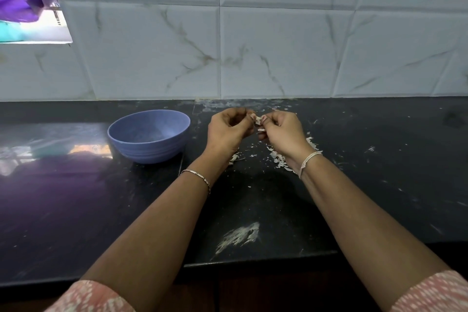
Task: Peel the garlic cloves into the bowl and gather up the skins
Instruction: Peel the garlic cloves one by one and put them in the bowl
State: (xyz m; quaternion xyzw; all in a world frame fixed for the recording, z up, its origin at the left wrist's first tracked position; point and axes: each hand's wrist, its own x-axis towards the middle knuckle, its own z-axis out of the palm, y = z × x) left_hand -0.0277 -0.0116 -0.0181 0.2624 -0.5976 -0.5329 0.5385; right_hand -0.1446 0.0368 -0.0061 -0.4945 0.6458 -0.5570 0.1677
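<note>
A small garlic clove (257,120) with pale skin is pinched between the fingertips of both hands, held above the black counter. My left hand (229,129) pinches it from the left and my right hand (283,132) from the right, fingers curled. A blue bowl (149,134) stands on the counter to the left of my left hand; its inside is mostly hidden by the near wall. Loose white garlic skins (279,158) lie on the counter under and beside my right wrist, with a few more skins (234,158) under my left wrist.
The black counter (379,185) runs to a marbled tile wall (278,45) close behind the hands. A white smear (239,235) marks the counter near its front edge. A window opening (33,20) with purple cloth is at the upper left.
</note>
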